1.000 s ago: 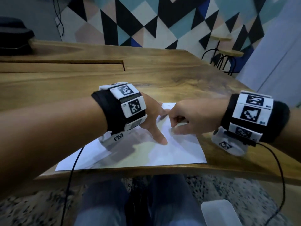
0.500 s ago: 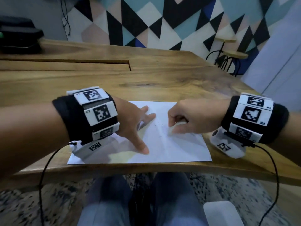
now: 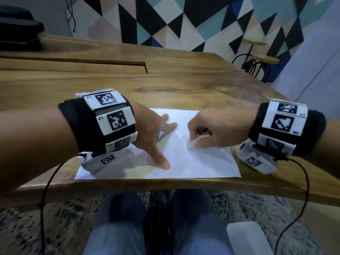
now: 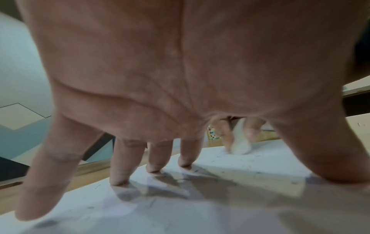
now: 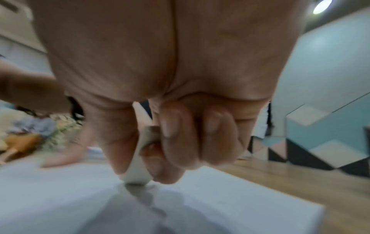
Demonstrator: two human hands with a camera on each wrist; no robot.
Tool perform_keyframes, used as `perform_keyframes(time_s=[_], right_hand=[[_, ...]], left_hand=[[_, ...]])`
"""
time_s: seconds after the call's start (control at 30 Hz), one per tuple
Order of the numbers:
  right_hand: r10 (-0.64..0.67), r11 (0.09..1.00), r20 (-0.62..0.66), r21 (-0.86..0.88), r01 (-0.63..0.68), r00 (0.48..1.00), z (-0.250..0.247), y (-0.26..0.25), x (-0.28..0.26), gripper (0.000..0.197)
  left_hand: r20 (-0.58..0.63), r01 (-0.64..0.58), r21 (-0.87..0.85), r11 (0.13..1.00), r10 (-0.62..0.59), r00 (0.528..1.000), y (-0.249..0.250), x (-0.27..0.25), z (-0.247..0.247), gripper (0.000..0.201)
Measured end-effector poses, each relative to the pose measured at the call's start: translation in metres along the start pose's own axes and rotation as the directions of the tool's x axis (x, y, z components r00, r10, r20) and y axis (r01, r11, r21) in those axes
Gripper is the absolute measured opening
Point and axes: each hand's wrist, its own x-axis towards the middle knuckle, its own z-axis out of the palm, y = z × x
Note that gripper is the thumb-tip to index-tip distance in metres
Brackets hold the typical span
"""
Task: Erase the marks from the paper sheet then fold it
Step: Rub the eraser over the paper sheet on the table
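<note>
the paper sheet (image 3: 193, 162) lies flat on the worktop (image 3: 165, 85) near its front edge. the left hand (image 3: 156, 129) is spread on it, fingers (image 4: 124, 166) straight and pressing down, holding nothing. the right hand (image 3: 211, 129) has its fingers (image 5: 176, 142) curled around a white eraser (image 5: 136, 172), its tip touching the sheet just beyond the left fingertips. faint marks (image 3: 179, 134) and crumbs lie between the two hands — erasing looks unfinished. to do it well: keep the sheet pinned close to the eraser, rub in short light strokes away from the holding fingers so the paper doesn't buckle or tear — then brush off crumbs before folding.
</note>
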Motion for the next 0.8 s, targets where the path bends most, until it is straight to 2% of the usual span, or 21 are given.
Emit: perform_keyframes(time_s=[0.07,0.2,0.37,0.5,0.67,0.8], right_hand=[[0.043,0.999,-0.017,0.004,-0.043,0.999,-0.001,0.007,-0.002,0.019],[-0.054,0.997,0.039,0.051,0.052,0.998,0.010,-0.015,-0.007,0.014],[0.065,0.996,-0.009,0.056,-0.065,0.998,0.000,0.007,-0.006,0.017],[-0.062,0.998,0.012,0.025,0.062,0.998,0.012,-0.014,-0.008,0.015],[0.090,0.995,-0.004,0.053,-0.089,0.996,0.001,0.011,-0.012,0.019],[0.077,0.997,-0.013,0.018,-0.077,0.997,0.006,0.009,-0.011,0.024]], left_hand=[[0.002,0.001,0.002,1.000,-0.001,1.000,-0.001,0.000,0.000,0.125],[0.014,0.010,-0.002,1.000,-0.010,1.000,0.002,0.002,0.000,0.126],[0.006,0.003,-0.007,1.000,-0.003,1.000,0.000,0.001,0.001,0.126],[0.013,-0.003,-0.013,1.000,0.003,1.000,0.001,0.003,-0.001,0.128],[0.028,-0.001,-0.028,1.000,0.002,1.000,-0.002,0.000,0.000,0.129],[-0.012,0.006,0.045,0.999,-0.005,1.000,0.013,0.000,-0.016,0.121]])
